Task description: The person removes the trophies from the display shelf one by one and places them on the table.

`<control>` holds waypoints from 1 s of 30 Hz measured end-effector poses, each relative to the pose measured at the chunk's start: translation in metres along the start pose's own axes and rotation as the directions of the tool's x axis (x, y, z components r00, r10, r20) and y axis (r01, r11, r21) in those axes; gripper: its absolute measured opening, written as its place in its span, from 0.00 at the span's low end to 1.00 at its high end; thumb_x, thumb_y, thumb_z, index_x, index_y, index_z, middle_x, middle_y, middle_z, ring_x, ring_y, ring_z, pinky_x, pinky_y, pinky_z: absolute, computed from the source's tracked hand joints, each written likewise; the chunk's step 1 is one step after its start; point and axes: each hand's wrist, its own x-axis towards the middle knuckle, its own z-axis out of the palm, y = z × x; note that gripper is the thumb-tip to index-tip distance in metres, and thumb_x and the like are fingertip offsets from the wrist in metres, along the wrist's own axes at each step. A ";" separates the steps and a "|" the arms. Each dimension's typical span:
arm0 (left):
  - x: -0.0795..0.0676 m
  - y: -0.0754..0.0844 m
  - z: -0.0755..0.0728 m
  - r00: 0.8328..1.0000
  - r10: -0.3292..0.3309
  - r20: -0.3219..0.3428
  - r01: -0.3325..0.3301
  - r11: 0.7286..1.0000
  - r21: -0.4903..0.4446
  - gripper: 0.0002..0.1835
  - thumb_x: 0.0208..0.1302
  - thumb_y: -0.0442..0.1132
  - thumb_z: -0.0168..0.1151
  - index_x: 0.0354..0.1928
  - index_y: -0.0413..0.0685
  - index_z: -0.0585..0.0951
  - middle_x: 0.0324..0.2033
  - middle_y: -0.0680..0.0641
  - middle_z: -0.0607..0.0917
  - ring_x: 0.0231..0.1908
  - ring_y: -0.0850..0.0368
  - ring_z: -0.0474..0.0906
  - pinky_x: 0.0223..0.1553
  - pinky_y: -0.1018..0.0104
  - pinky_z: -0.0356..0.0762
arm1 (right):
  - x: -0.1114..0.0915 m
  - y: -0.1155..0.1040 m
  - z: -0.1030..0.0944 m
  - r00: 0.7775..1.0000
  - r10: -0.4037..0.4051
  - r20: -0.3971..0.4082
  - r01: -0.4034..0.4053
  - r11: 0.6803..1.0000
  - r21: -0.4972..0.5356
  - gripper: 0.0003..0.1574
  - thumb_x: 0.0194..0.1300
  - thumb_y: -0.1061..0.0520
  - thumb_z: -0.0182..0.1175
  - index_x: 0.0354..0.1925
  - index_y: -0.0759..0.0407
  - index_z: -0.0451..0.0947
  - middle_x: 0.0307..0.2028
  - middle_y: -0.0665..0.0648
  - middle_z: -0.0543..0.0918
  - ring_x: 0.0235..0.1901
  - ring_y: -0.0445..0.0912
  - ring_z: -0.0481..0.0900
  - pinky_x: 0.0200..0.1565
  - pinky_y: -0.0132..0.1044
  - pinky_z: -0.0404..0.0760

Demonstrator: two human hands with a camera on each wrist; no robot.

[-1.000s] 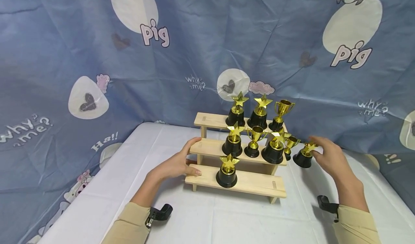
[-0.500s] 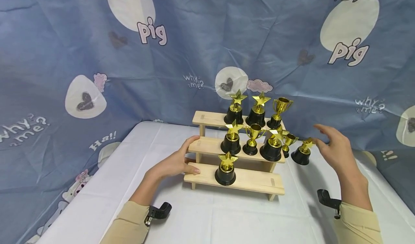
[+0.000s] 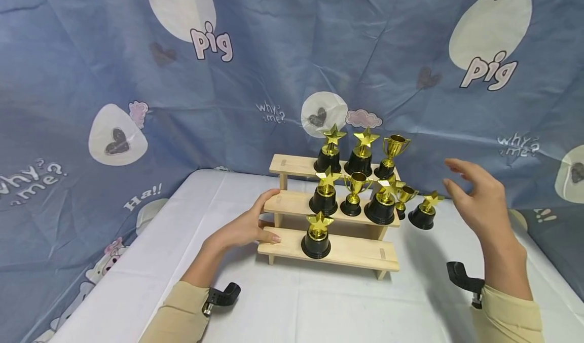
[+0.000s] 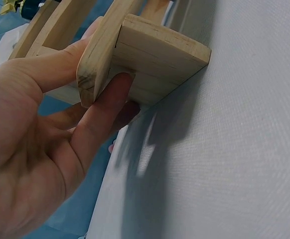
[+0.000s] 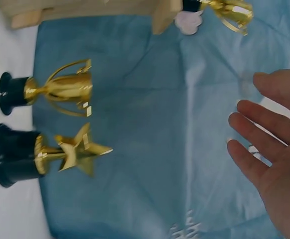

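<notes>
My left hand [image 3: 244,227] grips the left end of a three-tier wooden display stand [image 3: 360,254]. In the left wrist view the thumb lies on one side of a board [image 4: 102,52] and the fingers on the other. To the right, my right hand [image 3: 479,196] is raised in the air, fingers loosely bent and holding nothing. Nearest to it, a gold star trophy [image 3: 424,212] with a black base stands upright on the table, beside a small gold cup trophy [image 3: 403,201]. The right wrist view shows this star trophy [image 5: 77,152] and cup trophy [image 5: 68,89] apart from the fingers.
On the top tier stand two star trophies [image 3: 329,155] and a cup trophy [image 3: 393,153]. The middle tier bears star trophies [image 3: 325,196] around a cup trophy [image 3: 353,196]. One star trophy [image 3: 317,239] is on the bottom tier. A blue printed cloth [image 3: 228,120] hangs behind the white table [image 3: 255,302].
My right hand has moved up and to the right, away from the star trophy, which stays standing on the table. The left hand keeps its grip on the stand.
</notes>
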 end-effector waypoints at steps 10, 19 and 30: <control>-0.001 0.000 0.001 1.000 -0.009 0.001 0.009 1.000 -0.004 0.61 0.51 0.38 0.78 0.73 0.88 0.45 0.77 0.42 0.51 0.68 0.34 0.66 0.62 0.44 0.73 | -0.004 -0.029 -0.007 0.988 -0.106 -0.111 0.115 0.991 0.073 0.29 0.65 0.62 0.65 0.62 0.43 0.78 0.57 0.55 0.83 0.52 0.14 0.65 0.52 0.16 0.62; -0.001 0.002 0.001 1.000 -0.009 0.016 0.010 0.999 -0.034 0.61 0.52 0.37 0.77 0.74 0.86 0.45 0.76 0.42 0.51 0.66 0.33 0.68 0.59 0.48 0.76 | -0.004 -0.051 -0.003 0.962 -0.242 -0.127 0.259 0.955 0.147 0.34 0.56 0.72 0.68 0.59 0.51 0.81 0.53 0.60 0.84 0.52 0.19 0.68 0.52 0.16 0.64; -0.001 0.003 0.001 1.000 -0.014 0.026 0.016 0.997 -0.072 0.61 0.53 0.34 0.77 0.73 0.86 0.45 0.75 0.41 0.52 0.64 0.30 0.70 0.53 0.52 0.79 | -0.012 -0.088 0.010 0.892 -0.444 -0.081 0.451 0.867 0.213 0.37 0.50 0.76 0.70 0.59 0.58 0.79 0.53 0.59 0.84 0.56 0.28 0.73 0.60 0.20 0.66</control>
